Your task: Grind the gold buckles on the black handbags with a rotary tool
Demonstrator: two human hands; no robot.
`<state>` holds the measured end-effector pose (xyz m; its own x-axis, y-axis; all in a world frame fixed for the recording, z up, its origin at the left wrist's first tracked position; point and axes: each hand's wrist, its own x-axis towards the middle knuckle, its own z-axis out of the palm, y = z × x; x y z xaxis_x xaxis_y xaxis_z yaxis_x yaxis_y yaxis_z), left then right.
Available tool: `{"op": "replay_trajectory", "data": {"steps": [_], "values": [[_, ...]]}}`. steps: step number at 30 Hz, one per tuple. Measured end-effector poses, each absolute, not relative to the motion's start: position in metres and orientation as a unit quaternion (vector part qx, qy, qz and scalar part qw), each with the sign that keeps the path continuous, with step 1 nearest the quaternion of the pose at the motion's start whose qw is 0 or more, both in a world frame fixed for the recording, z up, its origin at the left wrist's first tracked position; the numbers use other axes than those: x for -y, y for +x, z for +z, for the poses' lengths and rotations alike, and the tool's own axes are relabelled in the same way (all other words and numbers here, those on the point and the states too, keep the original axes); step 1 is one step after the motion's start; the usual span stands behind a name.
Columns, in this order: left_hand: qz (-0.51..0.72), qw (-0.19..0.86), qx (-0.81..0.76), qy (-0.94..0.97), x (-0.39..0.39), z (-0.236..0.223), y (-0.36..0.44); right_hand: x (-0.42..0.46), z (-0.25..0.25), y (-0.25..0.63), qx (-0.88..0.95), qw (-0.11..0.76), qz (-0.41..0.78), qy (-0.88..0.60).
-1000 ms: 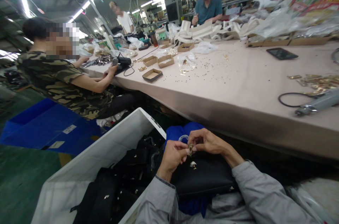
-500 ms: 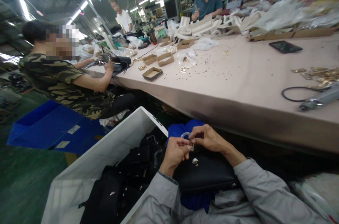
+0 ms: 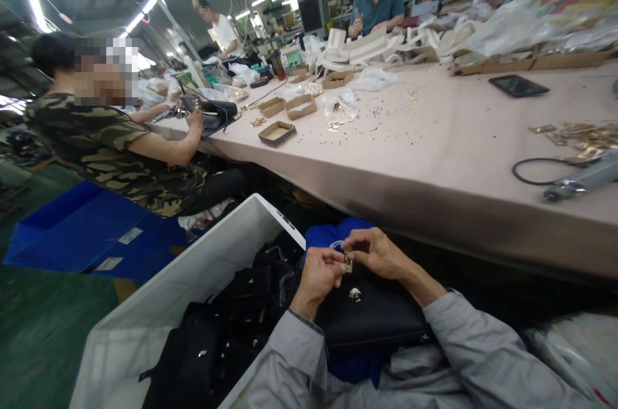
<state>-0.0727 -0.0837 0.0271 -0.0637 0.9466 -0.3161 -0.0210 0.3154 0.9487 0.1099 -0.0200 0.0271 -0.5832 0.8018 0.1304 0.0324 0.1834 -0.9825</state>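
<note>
Counting two hands over one black bag (image 3: 371, 326): left hand (image 3: 316, 275) and right hand (image 3: 381, 254), fingertips pinched narrow on one metal fitting (image 3: 348, 262). Fitting's small, gold-toned, roughly rectangular, above the bag. One white bin (image 3: 140, 296) beside the bag.

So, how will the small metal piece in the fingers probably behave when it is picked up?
The metal piece is probably stiff, given its metallic shine. It is likely light, being small enough for the left hand to pinch. That shiny surface might also feel slippery.
</note>
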Motion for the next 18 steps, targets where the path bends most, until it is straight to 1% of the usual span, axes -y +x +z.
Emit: {"op": "replay_trajectory", "data": {"steps": [9,18], "values": [[0.419,0.534,-0.593,0.433,0.0877,0.0279,-0.0697,0.0225,0.0280,0.1091,0.688,0.342,0.558,-0.314],[0.456,0.522,-0.604,0.393,0.0915,0.0269,-0.0639,0.0240,0.0239,0.1067,0.657,0.332,0.593,-0.326]]}}
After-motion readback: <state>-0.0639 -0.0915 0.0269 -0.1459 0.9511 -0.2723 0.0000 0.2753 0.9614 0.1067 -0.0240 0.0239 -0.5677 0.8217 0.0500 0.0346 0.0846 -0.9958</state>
